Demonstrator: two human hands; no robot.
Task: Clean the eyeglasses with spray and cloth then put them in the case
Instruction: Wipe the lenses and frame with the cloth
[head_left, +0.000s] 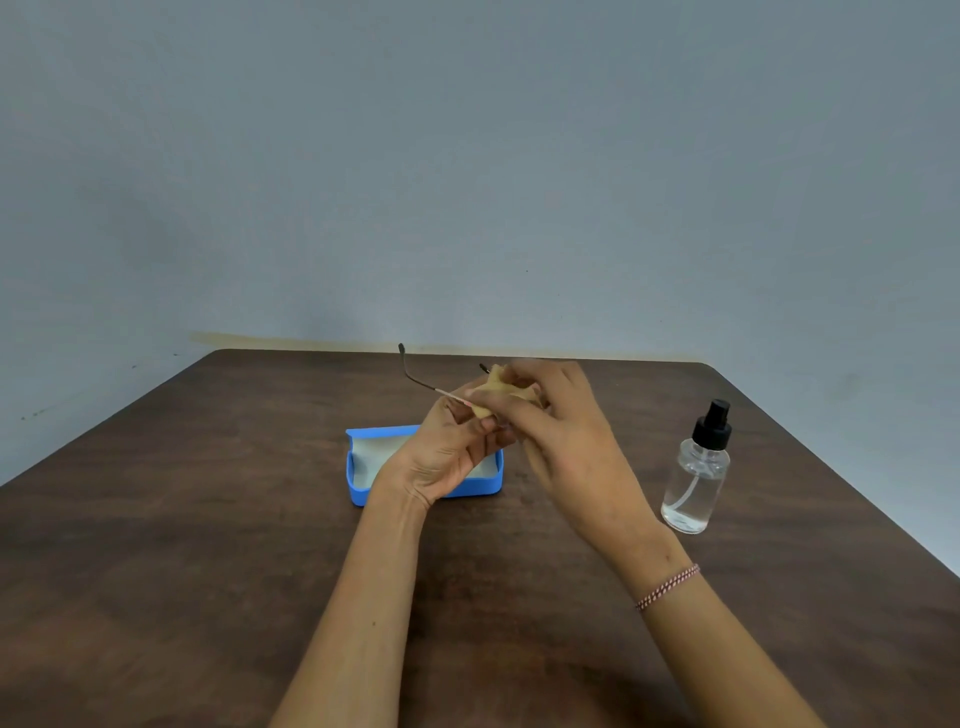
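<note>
Above the middle of the table, my left hand (457, 447) grips the eyeglasses (415, 382), whose thin dark temple arms stick out to the far left. The lenses are hidden behind my fingers. My right hand (556, 421) pinches a small yellow cloth (491, 397) against the glasses. Under my hands lies an open blue case (363, 483) with a pale lining, partly covered by my left hand. A clear spray bottle (696, 475) with a black pump top stands upright to the right, apart from both hands.
The brown wooden table (208, 545) has rounded far corners and meets a grey wall (467, 182) at the back. Its right edge runs diagonally close behind the spray bottle.
</note>
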